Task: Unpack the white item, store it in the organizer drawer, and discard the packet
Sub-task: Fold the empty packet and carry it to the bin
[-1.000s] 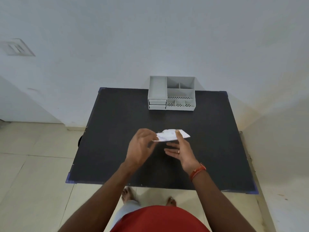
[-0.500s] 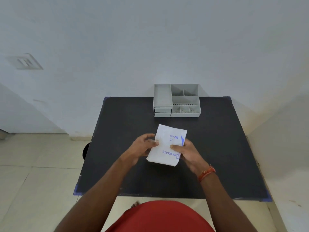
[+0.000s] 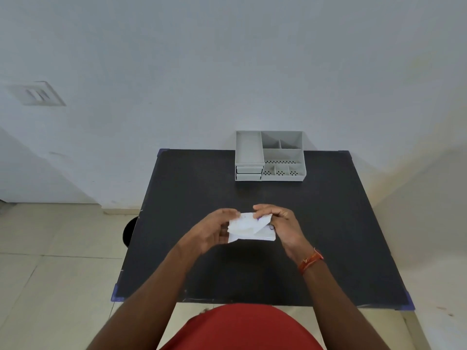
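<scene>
A white packet [image 3: 249, 228] with blue print is held above the middle of the black table [image 3: 328, 223]. My left hand [image 3: 212, 229] grips its left edge and my right hand [image 3: 280, 221] pinches its top right part, which is bent over. The packet's top looks pulled apart, with a white layer showing inside. A grey organizer [image 3: 270, 156] stands at the table's far edge, with two shut drawers [image 3: 249, 173] stacked at its left front and open compartments on top.
A dark round object [image 3: 129, 231] sits on the tiled floor at the table's left edge. A white wall runs behind the table and along its right side. A wall plate [image 3: 38, 94] is at the upper left.
The packet, held flat and facing me half a second ago, is now folded and pulled at the top by both hands. The camera has tilted down slightly.
</scene>
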